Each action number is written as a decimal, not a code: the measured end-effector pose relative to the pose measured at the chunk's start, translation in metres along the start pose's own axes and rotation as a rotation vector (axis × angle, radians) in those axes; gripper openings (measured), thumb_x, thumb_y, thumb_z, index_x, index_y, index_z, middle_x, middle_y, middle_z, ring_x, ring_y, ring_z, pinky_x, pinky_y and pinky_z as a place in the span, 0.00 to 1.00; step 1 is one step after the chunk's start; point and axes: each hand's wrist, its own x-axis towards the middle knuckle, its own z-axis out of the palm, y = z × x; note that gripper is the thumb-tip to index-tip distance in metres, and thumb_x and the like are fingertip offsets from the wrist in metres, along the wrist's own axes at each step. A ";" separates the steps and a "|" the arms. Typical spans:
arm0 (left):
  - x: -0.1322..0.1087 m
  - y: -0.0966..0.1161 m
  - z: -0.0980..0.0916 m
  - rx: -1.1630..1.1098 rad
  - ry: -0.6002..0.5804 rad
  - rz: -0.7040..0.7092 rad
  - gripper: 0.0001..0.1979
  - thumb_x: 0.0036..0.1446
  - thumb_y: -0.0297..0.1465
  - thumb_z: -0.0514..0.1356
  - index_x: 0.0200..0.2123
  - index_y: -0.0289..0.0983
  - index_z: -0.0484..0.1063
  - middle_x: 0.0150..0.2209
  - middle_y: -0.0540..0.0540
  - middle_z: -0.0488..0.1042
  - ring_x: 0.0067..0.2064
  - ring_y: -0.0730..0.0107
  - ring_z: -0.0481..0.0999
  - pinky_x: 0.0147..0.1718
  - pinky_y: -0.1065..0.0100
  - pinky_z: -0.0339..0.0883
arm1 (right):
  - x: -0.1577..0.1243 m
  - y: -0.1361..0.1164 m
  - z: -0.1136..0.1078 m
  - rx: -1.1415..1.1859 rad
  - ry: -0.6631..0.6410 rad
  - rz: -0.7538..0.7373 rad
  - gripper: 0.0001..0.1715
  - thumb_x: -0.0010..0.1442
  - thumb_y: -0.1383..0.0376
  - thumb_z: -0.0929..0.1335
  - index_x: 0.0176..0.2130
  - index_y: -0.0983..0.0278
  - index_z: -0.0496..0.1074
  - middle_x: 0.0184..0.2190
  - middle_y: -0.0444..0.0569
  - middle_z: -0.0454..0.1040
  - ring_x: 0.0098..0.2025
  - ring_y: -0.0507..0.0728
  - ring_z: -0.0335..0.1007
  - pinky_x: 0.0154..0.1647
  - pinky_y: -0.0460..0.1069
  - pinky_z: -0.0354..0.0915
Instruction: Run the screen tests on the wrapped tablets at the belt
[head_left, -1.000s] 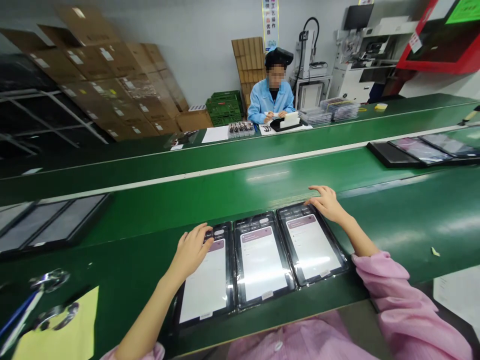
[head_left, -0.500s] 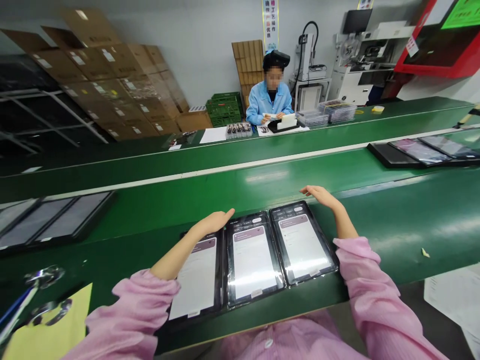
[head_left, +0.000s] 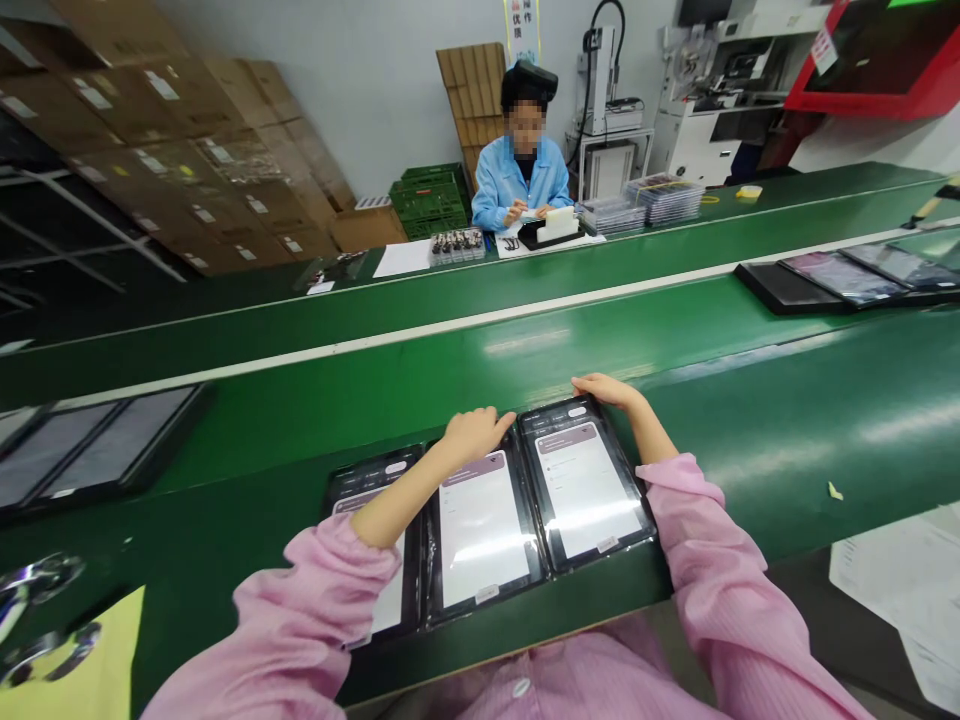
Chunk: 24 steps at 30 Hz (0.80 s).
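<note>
Three black tablets with lit white screens lie side by side on the green bench in front of me: a left one (head_left: 367, 480), a middle one (head_left: 480, 525) and a right one (head_left: 585, 490). My left hand (head_left: 472, 432) rests with curled fingers on the top edge of the middle tablet. My right hand (head_left: 607, 390) hooks its fingers over the far top corner of the right tablet. Both arms are in pink sleeves, and my left forearm crosses over the left tablet.
A green conveyor belt (head_left: 525, 340) runs behind the tablets. More dark tablets lie at the left (head_left: 97, 450) and right (head_left: 840, 280). A person in a blue coat (head_left: 521, 180) sits opposite. Cardboard boxes (head_left: 187, 150) are stacked at the back left. A yellow sheet (head_left: 90, 670) lies near left.
My left hand has moved right, from the left tablet to the middle tablet's top edge. My right hand has shifted slightly along the right tablet's top. The view has tilted and shifted.
</note>
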 end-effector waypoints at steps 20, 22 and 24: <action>-0.008 0.010 0.009 0.251 0.069 0.284 0.27 0.66 0.41 0.42 0.57 0.40 0.72 0.56 0.32 0.74 0.57 0.40 0.73 0.58 0.20 0.37 | 0.007 -0.012 0.011 0.116 0.104 0.099 0.34 0.64 0.41 0.65 0.21 0.65 0.69 0.17 0.44 0.65 0.24 0.53 0.62 0.27 0.46 0.59; -0.006 0.006 0.009 0.247 0.037 0.291 0.29 0.66 0.40 0.39 0.60 0.40 0.71 0.59 0.31 0.72 0.59 0.39 0.71 0.57 0.18 0.35 | 0.004 -0.017 0.011 0.165 0.089 0.092 0.37 0.66 0.39 0.60 0.24 0.65 0.69 0.19 0.45 0.67 0.23 0.52 0.62 0.25 0.45 0.61; -0.002 -0.002 0.004 0.201 -0.009 0.248 0.31 0.67 0.42 0.36 0.63 0.42 0.68 0.60 0.33 0.71 0.60 0.40 0.70 0.58 0.20 0.41 | 0.002 -0.021 0.009 0.194 0.071 0.080 0.39 0.69 0.39 0.54 0.27 0.64 0.70 0.21 0.46 0.69 0.23 0.51 0.64 0.26 0.45 0.63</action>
